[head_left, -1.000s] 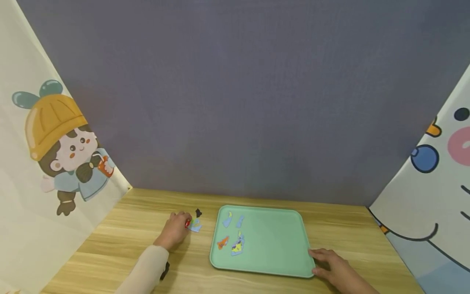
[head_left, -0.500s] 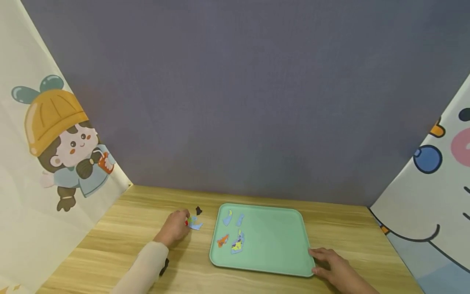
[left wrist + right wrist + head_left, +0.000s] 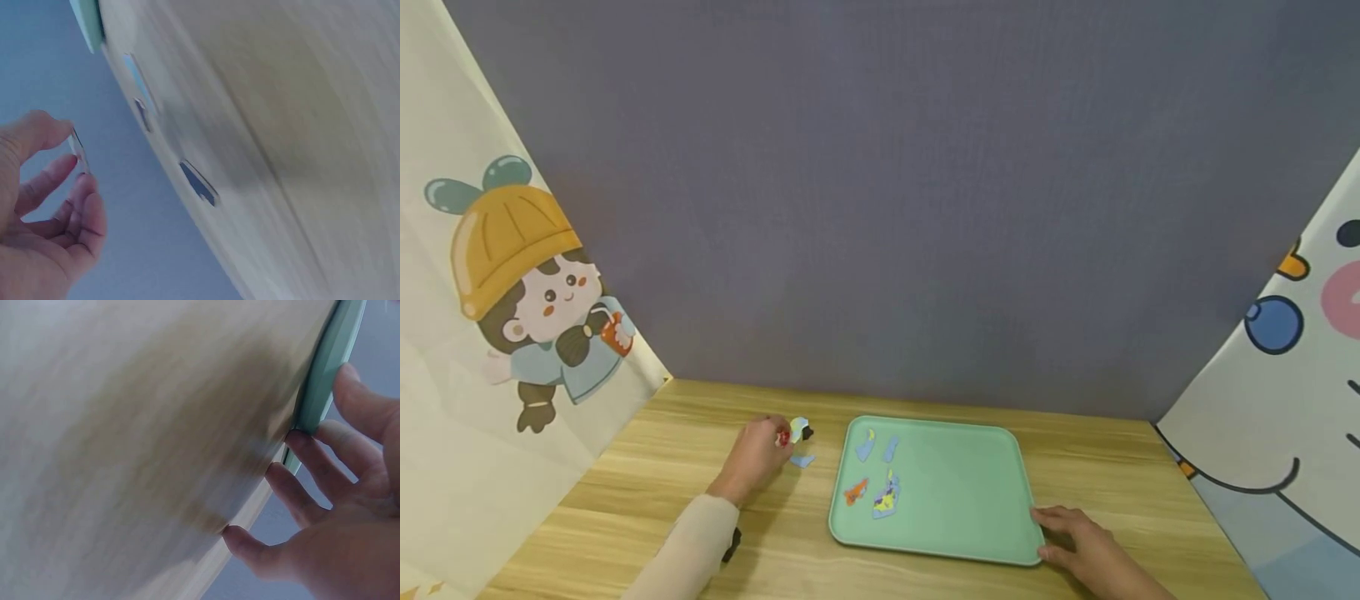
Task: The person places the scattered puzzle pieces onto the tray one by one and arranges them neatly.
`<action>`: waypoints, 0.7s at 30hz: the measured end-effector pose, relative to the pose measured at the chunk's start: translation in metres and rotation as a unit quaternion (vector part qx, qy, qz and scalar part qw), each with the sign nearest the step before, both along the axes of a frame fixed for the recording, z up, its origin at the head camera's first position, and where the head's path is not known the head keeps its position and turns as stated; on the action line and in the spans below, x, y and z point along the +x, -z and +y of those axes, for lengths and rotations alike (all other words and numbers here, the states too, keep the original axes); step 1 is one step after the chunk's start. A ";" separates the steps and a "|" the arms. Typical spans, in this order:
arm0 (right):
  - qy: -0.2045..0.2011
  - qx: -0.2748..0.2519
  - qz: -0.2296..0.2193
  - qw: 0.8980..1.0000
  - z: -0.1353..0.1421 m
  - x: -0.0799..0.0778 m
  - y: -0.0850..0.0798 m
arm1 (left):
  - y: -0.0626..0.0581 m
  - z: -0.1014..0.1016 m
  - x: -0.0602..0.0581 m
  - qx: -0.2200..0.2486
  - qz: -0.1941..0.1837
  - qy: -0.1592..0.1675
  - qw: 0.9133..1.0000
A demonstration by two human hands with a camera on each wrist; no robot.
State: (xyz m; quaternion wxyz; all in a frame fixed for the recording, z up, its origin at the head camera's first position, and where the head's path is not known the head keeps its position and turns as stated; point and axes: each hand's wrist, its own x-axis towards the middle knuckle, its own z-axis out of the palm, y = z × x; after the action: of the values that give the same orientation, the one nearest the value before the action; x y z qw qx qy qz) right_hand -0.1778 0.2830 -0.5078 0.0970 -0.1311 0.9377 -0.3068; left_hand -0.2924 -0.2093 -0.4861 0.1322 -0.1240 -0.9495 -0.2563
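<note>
Above the left of the table, my left hand [image 3: 758, 454] pinches a flat, thin puzzle piece [image 3: 797, 429] with red, yellow and light blue on it. The left wrist view has this piece [image 3: 79, 151] edge-on between thumb and fingertips. Below it on the table lie a light blue piece [image 3: 802, 460] and a black one [image 3: 808, 432]. My right hand [image 3: 1078, 542] touches the right rim of the green tray [image 3: 958, 492] near its front corner. In the right wrist view, its thumb is at the rim and the other fingers are spread along the side and table.
Inside the tray's left part lie an orange piece [image 3: 855, 492], a yellow-and-purple piece [image 3: 886, 498] and two light blue pieces, one of them at the back left [image 3: 865, 446]. A grey panel [image 3: 880, 250] stands behind the wooden table [image 3: 797, 533], with printed sheets at both sides.
My left hand has lifted the red, yellow and blue piece and moved slightly away from me, leaving the light blue piece behind. My right hand stays at the tray rim.
</note>
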 end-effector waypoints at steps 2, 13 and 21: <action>0.004 0.002 -0.002 1.000 0.000 0.000 0.000 | -0.001 0.003 0.000 0.004 0.023 0.018 1.000; -0.016 -0.007 0.015 1.000 0.008 -0.015 -0.001 | -0.010 0.046 0.000 0.000 0.097 0.085 0.992; -0.041 -0.028 0.009 0.999 0.020 -0.033 0.001 | -0.008 0.081 -0.006 -0.001 0.075 0.126 0.989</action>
State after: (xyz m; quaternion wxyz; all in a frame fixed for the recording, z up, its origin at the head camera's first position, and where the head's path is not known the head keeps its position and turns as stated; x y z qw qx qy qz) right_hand -0.2103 0.3029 -0.5085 0.0974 -0.1752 0.9232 -0.3279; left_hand -0.2980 -0.1284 -0.4782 0.1694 -0.2615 -0.9139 -0.2601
